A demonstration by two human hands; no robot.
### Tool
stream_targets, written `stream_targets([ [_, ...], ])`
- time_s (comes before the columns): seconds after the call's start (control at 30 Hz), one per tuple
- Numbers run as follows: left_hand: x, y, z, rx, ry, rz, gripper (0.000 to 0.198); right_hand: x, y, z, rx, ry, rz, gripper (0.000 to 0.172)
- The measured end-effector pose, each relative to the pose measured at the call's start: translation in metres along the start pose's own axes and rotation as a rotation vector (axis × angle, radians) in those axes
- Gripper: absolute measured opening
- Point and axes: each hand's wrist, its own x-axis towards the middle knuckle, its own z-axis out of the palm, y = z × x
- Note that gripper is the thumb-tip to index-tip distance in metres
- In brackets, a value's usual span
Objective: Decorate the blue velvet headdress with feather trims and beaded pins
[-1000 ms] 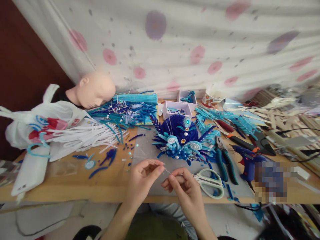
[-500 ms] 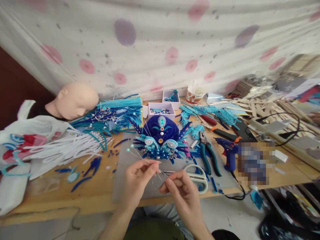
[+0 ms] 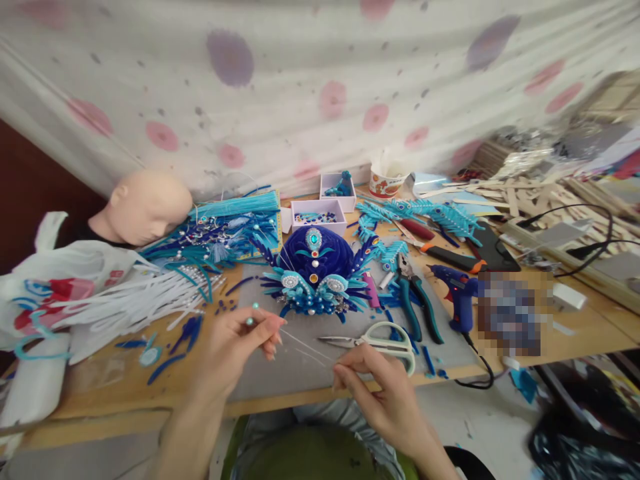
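My left hand (image 3: 246, 343) is closed in a pinch on thin pale strands, with turquoise pearl beads (image 3: 250, 321) showing beside its fingers. The strands (image 3: 307, 348) run across to my right hand (image 3: 373, 385), whose thumb and forefinger pinch their other ends. Whether they are wire or thread I cannot tell. Just beyond both hands sits a blue velvet headdress (image 3: 327, 257) with jewels, pearls and turquoise petals. White-handled scissors (image 3: 373, 343) lie partly behind my right hand on a grey mat (image 3: 263, 373).
Right of the headdress lie pliers (image 3: 417, 300) and a blue glue gun (image 3: 457, 293) with a cord. A mannequin head (image 3: 150, 207), white stems (image 3: 135, 293) and blue strips are at left. Small boxes (image 3: 317, 223) and a paper cup (image 3: 385, 181) stand behind.
My hands have moved apart, the left going left and the right slightly right and down. The strands now stretch between them, and the beads sit close to my left fingers.
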Motion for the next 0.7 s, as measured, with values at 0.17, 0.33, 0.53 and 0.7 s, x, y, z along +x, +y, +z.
stream_targets([
  [0.17, -0.001, -0.001, -0.006, -0.017, 0.014, 0.027, 0.03, 0.004, -0.007, -0.006, -0.038, -0.051, -0.028, 0.018],
  [0.33, -0.001, -0.006, -0.004, -0.022, -0.025, 0.034, 0.027, 0.014, -0.017, -0.004, -0.065, -0.095, 0.074, 0.005],
  [0.53, -0.003, -0.014, 0.003, 0.037, -0.125, 0.04, 0.021, 0.036, -0.026, 0.015, -0.058, 0.009, -0.026, 0.011],
  [0.7, -0.009, -0.016, 0.005, 0.037, -0.126, 0.072, 0.022, 0.04, -0.03, 0.024, -0.048, 0.013, -0.088, 0.017],
])
